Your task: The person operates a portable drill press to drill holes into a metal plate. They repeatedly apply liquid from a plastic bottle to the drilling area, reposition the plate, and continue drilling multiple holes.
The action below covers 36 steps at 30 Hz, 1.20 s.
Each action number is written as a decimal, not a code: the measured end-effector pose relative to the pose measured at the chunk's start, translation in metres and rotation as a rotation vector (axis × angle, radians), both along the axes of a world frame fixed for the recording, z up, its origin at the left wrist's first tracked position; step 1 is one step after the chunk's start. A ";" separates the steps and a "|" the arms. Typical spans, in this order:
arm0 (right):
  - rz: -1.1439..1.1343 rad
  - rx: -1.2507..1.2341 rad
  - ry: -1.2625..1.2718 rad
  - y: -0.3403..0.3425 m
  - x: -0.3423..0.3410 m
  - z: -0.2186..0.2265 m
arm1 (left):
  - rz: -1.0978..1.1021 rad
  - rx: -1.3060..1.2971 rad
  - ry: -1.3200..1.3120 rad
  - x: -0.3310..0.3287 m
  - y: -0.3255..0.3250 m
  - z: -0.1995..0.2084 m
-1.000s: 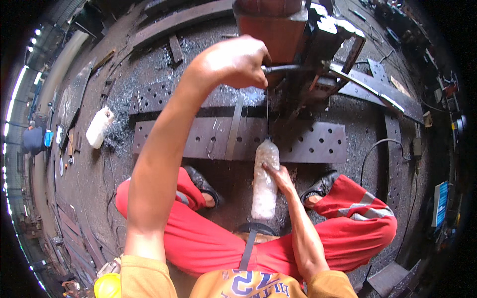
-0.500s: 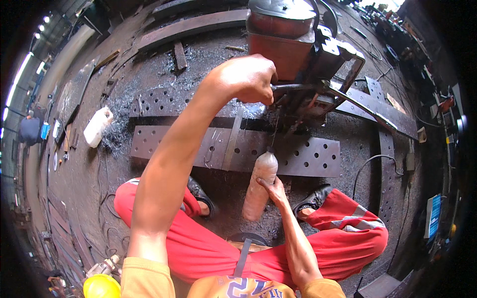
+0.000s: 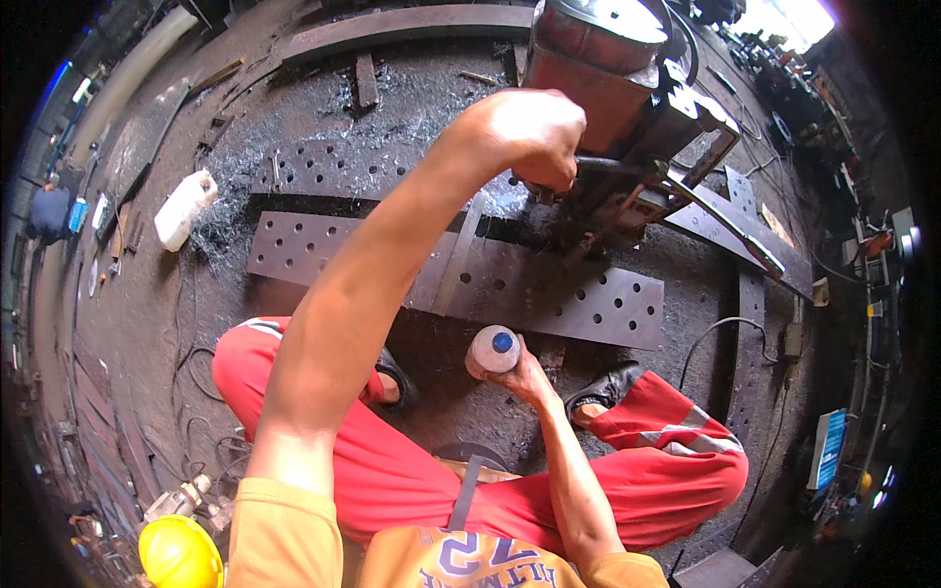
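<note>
My left hand (image 3: 539, 137) reaches forward, fingers curled round the end of a dark lever handle (image 3: 600, 165) on a red machine that looks like a drill press (image 3: 593, 83). Below the machine lies a steel plate with rows of round holes (image 3: 598, 294). Between my knees, my right hand (image 3: 530, 376) is wrapped round the side of a whitish plastic bottle (image 3: 484, 363). The bottle stands about upright, its blue cap (image 3: 503, 342) facing up, just short of the plate's near edge. My left hand and the machine body hide the drilling spot.
Metal shavings (image 3: 221, 235) lie around a white jug (image 3: 186, 211) at left. Another perforated plate (image 3: 328, 167) is behind the first. A long steel bar (image 3: 412, 27) lies farther back. A yellow hard hat (image 3: 179, 552) is at lower left; a cable (image 3: 720, 328) loops at right.
My right hand has tipped the bottle from slanting toward the plate to upright and drawn it back; the thin stream at its tip is gone. My left hand stays on the handle.
</note>
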State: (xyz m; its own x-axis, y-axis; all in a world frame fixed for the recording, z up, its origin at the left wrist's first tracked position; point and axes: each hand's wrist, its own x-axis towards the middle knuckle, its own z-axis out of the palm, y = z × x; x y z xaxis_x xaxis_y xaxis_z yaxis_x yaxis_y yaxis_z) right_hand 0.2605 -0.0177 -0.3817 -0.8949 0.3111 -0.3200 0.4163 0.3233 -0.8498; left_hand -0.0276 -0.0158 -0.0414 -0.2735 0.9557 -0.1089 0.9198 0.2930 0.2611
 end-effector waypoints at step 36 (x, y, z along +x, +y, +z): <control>-1.213 0.985 0.164 0.259 -0.036 0.107 | 0.576 1.588 -0.395 0.137 0.131 -0.006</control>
State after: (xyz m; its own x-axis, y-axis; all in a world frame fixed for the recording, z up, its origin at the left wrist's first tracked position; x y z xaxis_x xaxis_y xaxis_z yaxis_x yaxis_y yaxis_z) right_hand 0.2241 0.2414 -0.2749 0.0304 0.8622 0.5056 0.7570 0.3105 -0.5750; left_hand 0.1090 0.1156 -0.0478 -0.7807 -0.0135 0.6248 0.6130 -0.2105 0.7615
